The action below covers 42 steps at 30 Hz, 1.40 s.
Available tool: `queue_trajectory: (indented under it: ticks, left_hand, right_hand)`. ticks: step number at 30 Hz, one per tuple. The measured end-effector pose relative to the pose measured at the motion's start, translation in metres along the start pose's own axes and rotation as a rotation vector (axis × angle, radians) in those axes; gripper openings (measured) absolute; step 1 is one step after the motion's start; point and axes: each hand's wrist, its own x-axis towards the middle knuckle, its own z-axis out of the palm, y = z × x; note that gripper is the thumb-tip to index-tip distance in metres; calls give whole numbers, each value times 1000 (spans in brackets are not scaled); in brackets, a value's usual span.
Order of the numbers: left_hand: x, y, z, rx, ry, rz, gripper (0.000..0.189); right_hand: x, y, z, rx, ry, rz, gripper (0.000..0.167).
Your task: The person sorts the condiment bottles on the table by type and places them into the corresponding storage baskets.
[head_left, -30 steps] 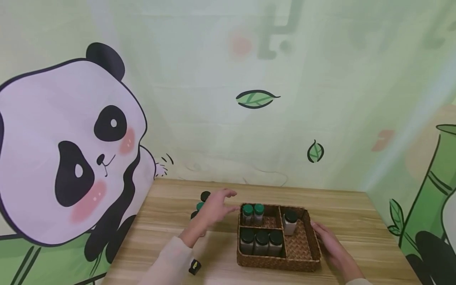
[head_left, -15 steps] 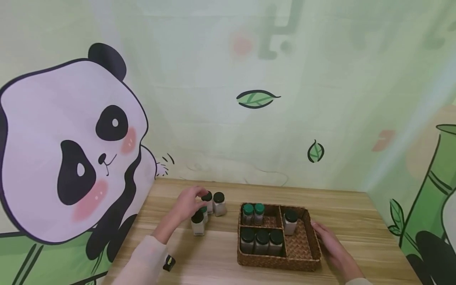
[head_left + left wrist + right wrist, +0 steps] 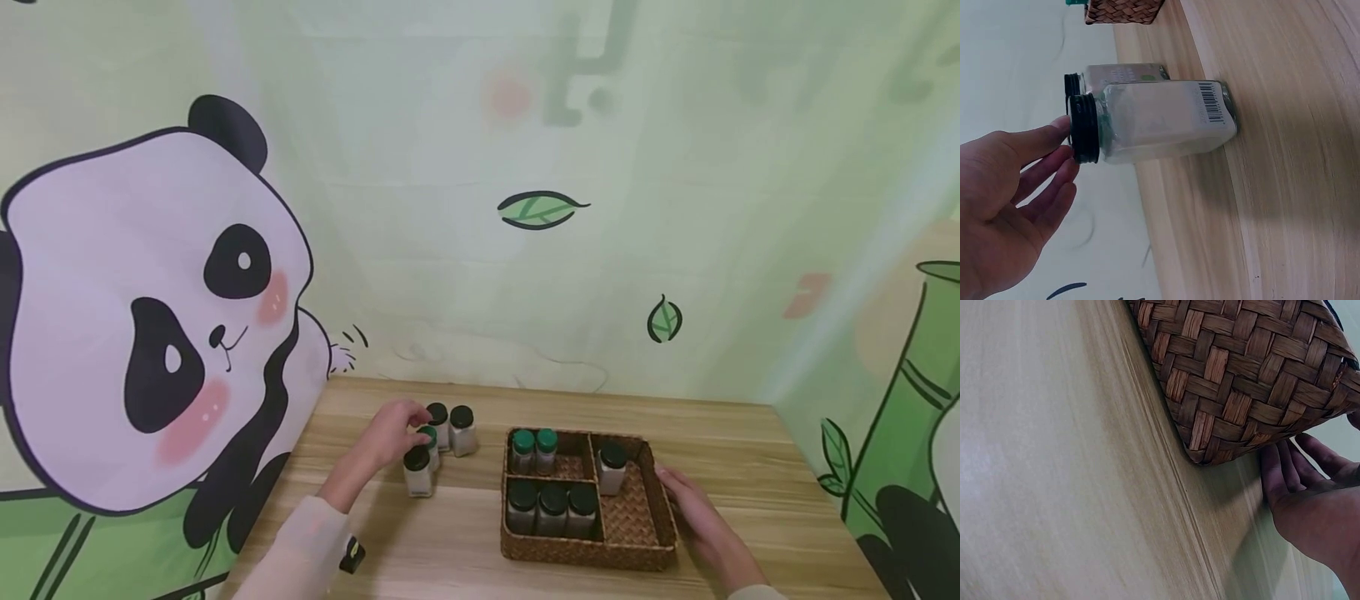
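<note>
My left hand [image 3: 390, 432] reaches among a cluster of glass spice jars at the table's back left. Its thumb and curled fingers pinch the cap of the green-capped jar [image 3: 430, 435]. Close in front stands a black-capped jar [image 3: 417, 473], its barcode label showing in the left wrist view, where it hides the green-capped one. Two more black-capped jars stand behind, the back right one [image 3: 463, 435] apart from the fingers. My right hand [image 3: 697, 512] rests extended fingers against the right side of a woven basket [image 3: 585, 550]; the right wrist view shows those fingers [image 3: 1275, 472] at its wall.
The basket has three compartments: two green-capped jars [image 3: 534, 450] back left, three black-capped jars [image 3: 551, 510] front left, one black-capped jar [image 3: 611, 468] on the right. Bare wooden table [image 3: 465, 533] lies between basket and left arm. A printed panda backdrop [image 3: 450, 292] stands behind.
My left hand has moved left from beside the basket to the jar cluster, and its fingers have closed in around the green cap. My right hand and the basket have stayed put.
</note>
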Motion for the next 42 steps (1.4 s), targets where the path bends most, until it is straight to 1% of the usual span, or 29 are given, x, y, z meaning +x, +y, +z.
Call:
queue_trajectory:
  ticks: [5,9,11,17,23,27,30,35,40,42]
  left_hand:
    - [3,-4,2,12,-6,2,22]
    - [5,-4,1,18,-29,2,21]
    - [6,-3,1,21,-49,-21,21]
    - [8,4,0,5,-114,-125,19]
    - [12,6,1,4,-138,-177,19]
    - [13,6,2,9,-136,-180,20]
    - [14,7,1,13,-134,-180,21]
    - [13,8,-1,19,-139,-170,22]
    - [13,10,-2,35,-147,-124,22]
    - [12,10,-4,38,-142,-100,22]
  right_hand:
    - [1,2,-1,13,-1,-9,77]
    - [2,2,0,16,0,-12,76]
    - [2,2,0,10,5,-12,75]
    - [3,2,0,12,-11,-10,78]
    - [1,1,-1,7,-16,-18,78]
    - [0,1,0,-7,-8,-18,79]
    - [0,2,0,1,3,-12,79]
    - [0,3,0,16,-2,-14,82]
    - [1,3,0,22,-8,-8,82]
    - [1,1,0,5,-14,-1,83]
